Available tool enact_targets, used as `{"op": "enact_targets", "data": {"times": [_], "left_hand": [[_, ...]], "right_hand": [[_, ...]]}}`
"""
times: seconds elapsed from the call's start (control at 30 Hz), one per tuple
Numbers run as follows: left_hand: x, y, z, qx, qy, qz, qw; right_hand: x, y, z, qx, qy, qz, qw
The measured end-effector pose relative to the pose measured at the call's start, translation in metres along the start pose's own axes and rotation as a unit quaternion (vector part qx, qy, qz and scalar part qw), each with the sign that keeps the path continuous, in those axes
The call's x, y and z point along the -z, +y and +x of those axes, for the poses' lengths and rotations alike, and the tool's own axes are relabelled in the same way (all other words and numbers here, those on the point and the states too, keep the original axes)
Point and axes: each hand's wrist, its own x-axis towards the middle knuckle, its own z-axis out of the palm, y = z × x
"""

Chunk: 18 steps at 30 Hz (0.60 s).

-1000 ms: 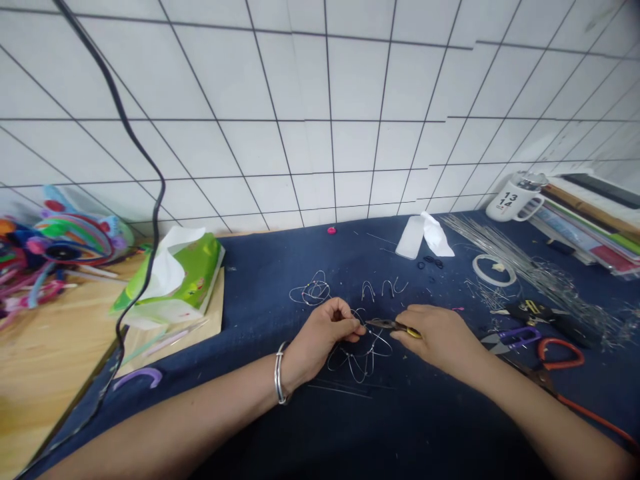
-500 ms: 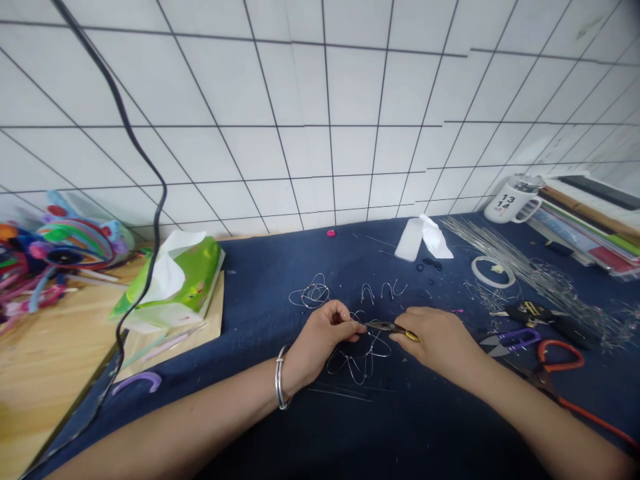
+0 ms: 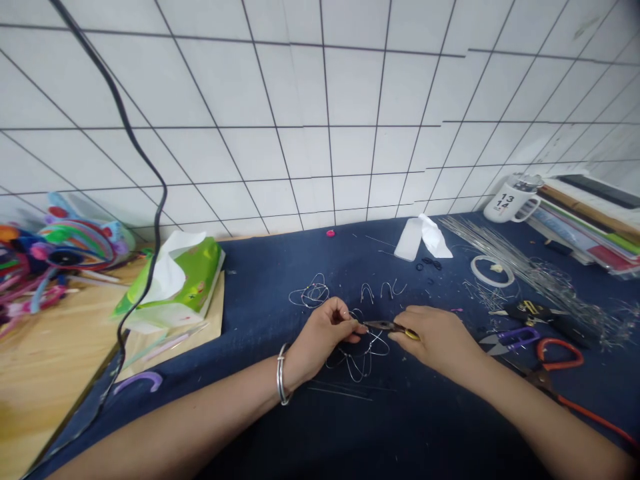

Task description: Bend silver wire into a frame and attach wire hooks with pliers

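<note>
My left hand (image 3: 330,333), with a silver bangle at the wrist, pinches a looped, flower-like wire frame (image 3: 369,365) between thumb and fingers. Closed round yellow-handled pliers (image 3: 384,325), my right hand (image 3: 437,337) holds their jaws against the wire by my left fingertips. The exact grip of the jaw tips is too small to make out. Thin wire loops of the frame hang below both hands. Behind my left hand lies a separate coil of wire (image 3: 314,293). Small bent wire pieces (image 3: 385,291) rest on the dark blue cloth beyond the pliers.
Purple-handled scissors (image 3: 517,340), red-handled shears (image 3: 560,353) and a bundle of straight wires (image 3: 500,247) lie at the right. A white mug (image 3: 510,200) stands at the back. On the left are a green tissue pack (image 3: 195,280) and a black cable (image 3: 150,167).
Both hands stay nearly in place, with the pliers at the same spot. The wire frame has shifted very slightly up and left.
</note>
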Motion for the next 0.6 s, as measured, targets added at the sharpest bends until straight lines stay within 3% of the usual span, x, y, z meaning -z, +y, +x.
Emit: {"op": "enact_targets", "data": {"times": [0.6], "left_hand": [[0.0011,0.0098,-0.0007,0.043,-0.022,-0.043,0.998]], "right_hand": [[-0.0042,-0.0009,-0.0014,0.005,0.021,-0.034,0.999]]}}
